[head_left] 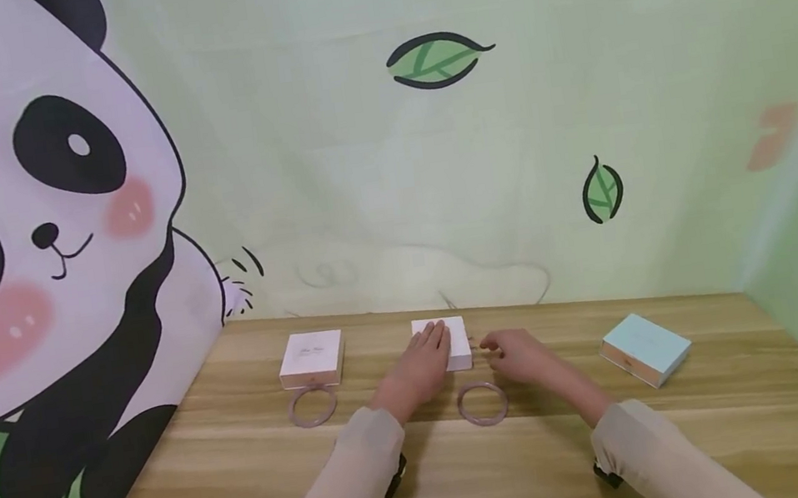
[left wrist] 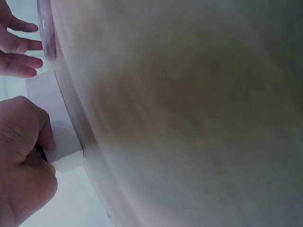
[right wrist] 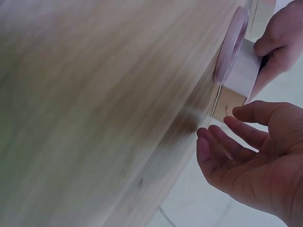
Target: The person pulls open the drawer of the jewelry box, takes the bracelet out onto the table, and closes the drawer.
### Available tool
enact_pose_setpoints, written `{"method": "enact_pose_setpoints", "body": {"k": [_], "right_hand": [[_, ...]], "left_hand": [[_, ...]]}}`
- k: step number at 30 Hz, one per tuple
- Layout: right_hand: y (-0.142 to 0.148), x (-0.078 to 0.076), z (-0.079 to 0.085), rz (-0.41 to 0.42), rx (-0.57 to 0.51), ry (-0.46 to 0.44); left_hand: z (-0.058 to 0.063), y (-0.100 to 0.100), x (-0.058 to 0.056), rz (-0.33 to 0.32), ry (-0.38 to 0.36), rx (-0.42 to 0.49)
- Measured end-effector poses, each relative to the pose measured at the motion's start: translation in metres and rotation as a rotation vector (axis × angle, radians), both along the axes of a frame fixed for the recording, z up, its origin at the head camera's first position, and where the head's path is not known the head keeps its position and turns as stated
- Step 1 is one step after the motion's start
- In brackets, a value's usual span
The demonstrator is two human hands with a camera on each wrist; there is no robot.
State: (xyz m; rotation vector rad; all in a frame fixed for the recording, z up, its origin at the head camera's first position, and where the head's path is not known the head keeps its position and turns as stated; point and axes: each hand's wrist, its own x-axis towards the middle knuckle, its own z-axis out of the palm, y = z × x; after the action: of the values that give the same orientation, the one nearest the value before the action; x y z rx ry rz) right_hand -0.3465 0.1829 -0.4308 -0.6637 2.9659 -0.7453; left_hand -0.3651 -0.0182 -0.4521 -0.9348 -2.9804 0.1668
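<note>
My left hand [head_left: 425, 363] holds the middle white box [head_left: 459, 342] from its left side, fingers lying over the top. In the left wrist view, a digit bends down against the box's pale side [left wrist: 64, 125]. Just right of this box is my right hand [head_left: 522, 355], apart from it, its fingers loosely bent around nothing. The right wrist view shows its thumb and fingertips near a small pull loop on the box's tan end [right wrist: 232, 101]. In front of the box lies a pinkish, translucent bangle [head_left: 483, 404].
At the left, another white-topped box [head_left: 312, 357] with a tan front stands behind a second bangle [head_left: 312, 407]. A light blue box [head_left: 646, 344] sits angled at the right. The wooden table [head_left: 249, 487] meets a printed panda backdrop [head_left: 327, 166] behind.
</note>
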Motion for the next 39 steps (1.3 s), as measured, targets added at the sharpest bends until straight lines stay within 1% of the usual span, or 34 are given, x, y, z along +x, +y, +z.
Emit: {"method": "enact_pose_setpoints", "body": {"k": [3,8,9,10,15,17,19,22,26,30,32,33,34,37,39], "right_hand": [[0.004,0.001,-0.002,-0.015,0.007,0.003],[0.011,0.001,-0.004,-0.018,0.0,0.013],[0.012,0.0,-0.004,-0.016,-0.001,0.013],[0.012,0.0,-0.004,-0.013,-0.001,0.015],[0.014,0.0,-0.001,0.002,-0.008,0.032],[0.014,0.0,0.0,0.005,-0.006,0.044],[0.014,-0.001,0.0,0.008,-0.004,0.04],[0.014,-0.001,-0.002,0.006,0.002,0.019],[0.012,0.0,-0.001,-0.004,0.002,0.005],[0.009,0.001,-0.001,-0.005,0.008,0.016],[0.008,0.002,-0.002,-0.009,0.014,0.02],[0.008,0.003,-0.002,-0.012,0.017,0.02],[0.008,0.004,-0.001,-0.017,0.025,0.024],[0.008,0.008,0.003,-0.059,0.042,0.025],[0.009,0.011,0.008,-0.083,0.055,0.029]], "left_hand": [[-0.003,-0.002,-0.002,-0.001,-0.008,0.019],[-0.006,-0.002,-0.009,0.014,0.016,0.072],[-0.006,-0.001,-0.011,0.011,0.035,0.07],[-0.006,0.0,-0.012,0.004,0.051,0.047],[0.002,0.01,-0.012,0.067,0.006,0.168],[0.005,0.013,-0.011,0.112,-0.026,0.254],[0.005,0.015,-0.01,0.129,-0.021,0.262],[0.004,0.018,-0.008,0.133,-0.018,0.238],[0.005,0.02,-0.003,0.099,-0.051,0.231],[0.005,0.021,-0.001,0.014,-0.027,0.122],[0.003,0.023,-0.001,-0.025,-0.006,0.083],[0.003,0.023,-0.001,-0.04,-0.001,0.077],[0.002,0.023,0.0,-0.051,0.002,0.086],[0.002,0.02,0.001,-0.065,-0.018,0.167],[0.003,0.018,0.002,-0.083,-0.019,0.18]]}}
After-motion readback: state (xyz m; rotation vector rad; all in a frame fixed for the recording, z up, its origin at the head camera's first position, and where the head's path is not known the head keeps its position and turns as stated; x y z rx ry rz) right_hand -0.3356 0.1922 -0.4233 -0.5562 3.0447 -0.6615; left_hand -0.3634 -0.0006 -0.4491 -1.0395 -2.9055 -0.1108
